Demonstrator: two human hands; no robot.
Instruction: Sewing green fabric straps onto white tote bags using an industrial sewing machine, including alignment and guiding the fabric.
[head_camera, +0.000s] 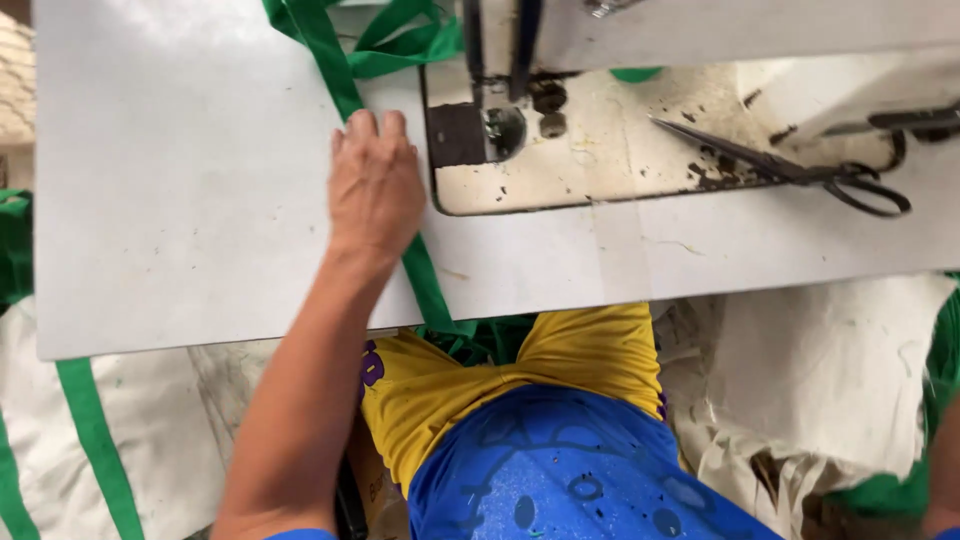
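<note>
My left hand lies palm down on a long green strap, fingers together, pressing it to the white table. The strap runs from a loose heap at the table's far edge, under my hand, and over the near edge to my lap. Just right of my fingertips is the sewing machine's worn bed with the presser foot and needle plate. My right hand is out of view; only a bit of forearm shows at the bottom right edge.
Dark scissors lie on the machine bed at the right, points toward the needle. White cloth is piled on the floor at right. More white cloth with a green strap lies at left.
</note>
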